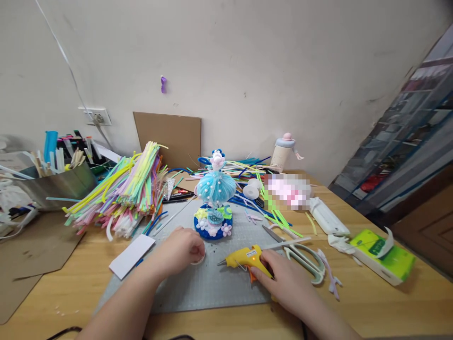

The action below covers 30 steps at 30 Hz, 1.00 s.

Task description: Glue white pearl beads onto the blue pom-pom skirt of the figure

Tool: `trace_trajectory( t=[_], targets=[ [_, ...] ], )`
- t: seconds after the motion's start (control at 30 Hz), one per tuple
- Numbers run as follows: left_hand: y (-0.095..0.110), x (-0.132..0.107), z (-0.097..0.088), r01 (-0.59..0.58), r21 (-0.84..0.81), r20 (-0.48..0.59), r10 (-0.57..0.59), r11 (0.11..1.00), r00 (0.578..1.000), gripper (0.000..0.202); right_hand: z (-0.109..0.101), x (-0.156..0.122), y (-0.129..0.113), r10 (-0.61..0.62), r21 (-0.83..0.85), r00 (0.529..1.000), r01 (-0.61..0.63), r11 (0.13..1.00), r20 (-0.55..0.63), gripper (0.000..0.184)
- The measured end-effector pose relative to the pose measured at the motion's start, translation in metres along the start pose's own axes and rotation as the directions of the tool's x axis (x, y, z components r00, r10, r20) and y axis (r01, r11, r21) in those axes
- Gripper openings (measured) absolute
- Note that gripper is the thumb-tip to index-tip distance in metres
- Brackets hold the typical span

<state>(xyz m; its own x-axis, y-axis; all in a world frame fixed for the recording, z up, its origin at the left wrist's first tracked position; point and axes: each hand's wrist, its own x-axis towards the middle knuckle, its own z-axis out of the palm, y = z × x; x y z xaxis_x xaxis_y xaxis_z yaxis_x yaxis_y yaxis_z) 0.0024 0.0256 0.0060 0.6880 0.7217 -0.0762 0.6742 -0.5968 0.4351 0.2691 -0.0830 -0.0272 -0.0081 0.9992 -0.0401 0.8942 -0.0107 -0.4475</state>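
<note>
My right hand (pixel 288 281) is wrapped round the handle of a yellow hot glue gun (pixel 244 257), whose nozzle points left over the grey cutting mat (pixel 198 295). My left hand (pixel 182 251) is closed, its fingertips pinched down over a small white round-edged piece (pixel 198 261) that the fingers mostly cover. What the fingertips grip, if anything, is hidden. Just behind both hands stands an upright figure (pixel 215 189) with a blue fluffy skirt dotted with white beads. Its round blue base (pixel 212 233) carries small flowers.
Scissors (pixel 306 259) lie beside my right hand, near a green tissue pack (pixel 384 255). A large bundle of pipe cleaners (pixel 130 184) is at left, with a metal container (pixel 56 184) of sticks beyond. A white card (pixel 131 255) lies by my left forearm. A bottle (pixel 281 153) stands at the back.
</note>
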Motion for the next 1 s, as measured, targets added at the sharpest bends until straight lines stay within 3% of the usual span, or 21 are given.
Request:
trace_trajectory(
  t=[0.33, 0.47, 0.57, 0.67, 0.83, 0.9, 1.0],
  targets=[
    [0.002, -0.003, 0.004, 0.026, -0.125, -0.064, -0.034, 0.992, 0.997, 0.013, 0.002, 0.0, 0.001, 0.003, 0.089, 1.0, -0.001, 0.996, -0.015, 0.029],
    [-0.005, -0.008, -0.009, 0.077, -0.29, -0.126, -0.118, 0.954, 0.985, 0.01, -0.007, 0.002, 0.01, 0.037, 0.224, 0.999, -0.037, 0.974, 0.007, 0.03],
    [-0.016, -0.012, -0.021, 0.125, -0.44, -0.198, -0.232, 0.889, 0.952, 0.01, -0.02, 0.015, 0.01, 0.096, 0.378, 0.994, -0.066, 0.923, -0.061, 0.03],
    [-0.029, -0.011, -0.027, 0.169, -0.599, -0.249, -0.383, 0.783, 0.89, 0.018, -0.03, 0.042, -0.001, 0.114, 0.605, 0.989, -0.035, 0.796, -0.093, 0.018],
    [-0.042, 0.004, -0.014, 0.213, -0.806, -0.202, -0.595, 0.552, 0.778, 0.023, -0.022, 0.1, -0.022, 0.157, 0.884, 0.984, -0.145, 0.445, 0.083, 0.025],
    [-0.042, 0.011, -0.005, 0.234, -0.85, -0.15, -0.643, 0.471, 0.751, 0.023, -0.014, 0.117, -0.027, 0.163, 0.92, 0.971, -0.22, 0.325, 0.175, 0.028],
    [-0.037, 0.018, 0.006, 0.263, -0.889, -0.06, -0.664, 0.376, 0.745, 0.031, -0.005, 0.131, -0.033, 0.122, 0.942, 0.956, -0.285, 0.178, 0.267, 0.03]
  ],
)
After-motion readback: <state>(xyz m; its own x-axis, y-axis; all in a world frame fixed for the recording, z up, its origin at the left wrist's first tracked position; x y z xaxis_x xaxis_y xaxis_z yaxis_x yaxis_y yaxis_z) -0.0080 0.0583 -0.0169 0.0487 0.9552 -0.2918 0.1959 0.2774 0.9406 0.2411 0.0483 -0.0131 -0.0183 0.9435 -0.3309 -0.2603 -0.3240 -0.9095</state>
